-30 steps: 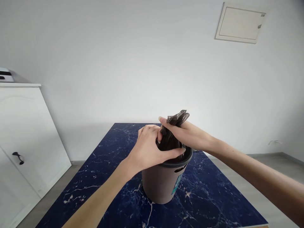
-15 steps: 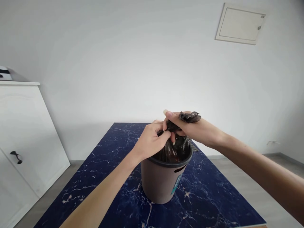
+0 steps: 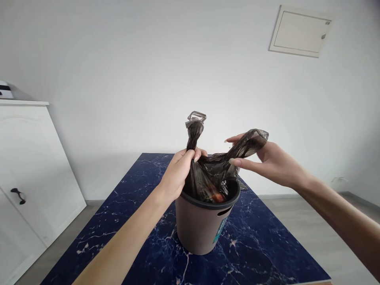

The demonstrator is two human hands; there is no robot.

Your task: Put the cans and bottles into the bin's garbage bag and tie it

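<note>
A grey round bin (image 3: pixel 202 225) stands on a dark blue marbled table (image 3: pixel 255 253). Inside it sits a dark translucent plastic bag (image 3: pixel 212 176) with something reddish at the bottom. My left hand (image 3: pixel 178 172) is closed round one gathered handle of the bag, which sticks up above the fist. My right hand (image 3: pixel 267 160) holds the other handle stretched out to the right, fingers partly extended with the plastic draped over them.
A white cabinet (image 3: pixel 32 170) with a dark handle stands at the left. A white wall is behind, with a pale hatch panel (image 3: pixel 299 31) at the upper right. Grey floor shows on both sides of the table.
Both hands were pressed together on the bunched bag top over the bin. Now they have drawn apart, each pulling one handle up and outward.
</note>
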